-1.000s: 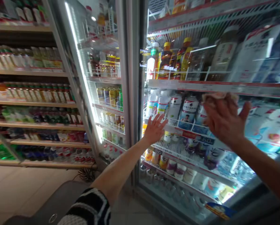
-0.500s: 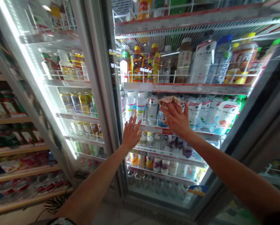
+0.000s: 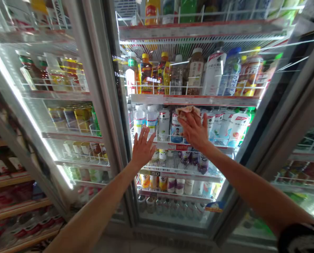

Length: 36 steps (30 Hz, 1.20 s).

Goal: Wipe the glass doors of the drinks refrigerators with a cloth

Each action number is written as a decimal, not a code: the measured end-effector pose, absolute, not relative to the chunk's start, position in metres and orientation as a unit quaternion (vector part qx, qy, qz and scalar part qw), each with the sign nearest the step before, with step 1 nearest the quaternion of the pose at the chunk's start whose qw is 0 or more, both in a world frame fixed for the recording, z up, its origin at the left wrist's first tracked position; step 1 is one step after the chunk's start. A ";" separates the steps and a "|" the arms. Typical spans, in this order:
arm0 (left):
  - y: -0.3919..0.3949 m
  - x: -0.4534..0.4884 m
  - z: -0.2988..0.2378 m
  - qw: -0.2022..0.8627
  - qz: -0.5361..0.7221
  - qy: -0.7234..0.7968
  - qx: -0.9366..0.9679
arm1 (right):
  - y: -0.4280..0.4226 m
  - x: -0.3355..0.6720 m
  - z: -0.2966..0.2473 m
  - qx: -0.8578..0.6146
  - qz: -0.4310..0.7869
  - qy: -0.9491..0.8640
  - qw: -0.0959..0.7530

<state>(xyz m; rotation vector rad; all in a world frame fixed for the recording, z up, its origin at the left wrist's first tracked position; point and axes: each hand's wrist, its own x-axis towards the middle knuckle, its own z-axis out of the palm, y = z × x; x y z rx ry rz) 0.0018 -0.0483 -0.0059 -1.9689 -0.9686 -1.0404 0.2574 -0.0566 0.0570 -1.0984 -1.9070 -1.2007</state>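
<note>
At the far left, wooden shelves of packaged goods run up to a slanting frame, and next comes the neighbouring cooler, its edge traced by a bright light strip, with rows of cylindrical cans behind it. A thick grey metal upright bounds the pane I face on its left. Just right of that edge my left hand is raised toward the glass door, fingers apart and palm forward; I cannot tell whether the palm touches. A strip of glass lies between my two hands, with the door's broad lower part below them. Farther right, near the pane's middle, my right hand has its fingers gathered over a crumpled, soft pale cloth, thumb standing off, the folds bunched up beyond my fingertips at the glass. Behind the smooth, reflecting pane stand rounded plastic bottles on white wire racks. On the right, the slanting door frame limits the pane, and nearer, my dark patterned sleeve shows.
</note>
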 end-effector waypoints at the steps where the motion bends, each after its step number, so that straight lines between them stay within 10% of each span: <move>1: -0.047 0.004 -0.005 0.344 -0.400 -0.377 -0.761 | -0.056 0.257 0.061 -0.424 -0.458 -0.712 0.322; 9: -0.055 0.017 -0.034 0.334 -0.382 -0.357 -0.784 | -0.094 0.282 -0.038 -0.320 -0.467 -0.804 0.180; 15: -0.053 0.034 -0.015 0.343 -0.399 -0.323 -0.787 | -0.088 0.336 0.024 -0.505 -0.491 -0.621 0.344; 22: -0.046 0.039 -0.017 0.336 -0.402 -0.323 -0.788 | -0.118 0.369 -0.037 -0.519 -0.467 -0.658 0.283; 30: -0.045 0.042 -0.018 0.331 -0.429 -0.316 -0.779 | -0.099 0.414 0.052 -0.560 -0.500 -0.520 0.407; 36: -0.045 0.047 -0.021 0.324 -0.436 -0.327 -0.773 | -0.120 0.416 -0.048 -0.533 -0.507 -0.566 0.371</move>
